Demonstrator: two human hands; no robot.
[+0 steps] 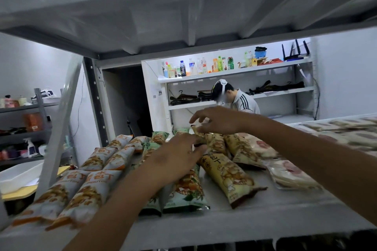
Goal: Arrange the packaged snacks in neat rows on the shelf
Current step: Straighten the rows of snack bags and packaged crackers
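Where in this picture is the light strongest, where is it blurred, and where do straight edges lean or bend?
All in the head view: light is strongest on the far bottle shelf; the pale packets at the right edge and the orange packets at lower left are smeared; the white upright at left leans sharply, likely wide-lens distortion.

Single head camera, close against the white shelf [255, 222], looks forward and slightly down; upper shelf board [183, 6] fills frame top.
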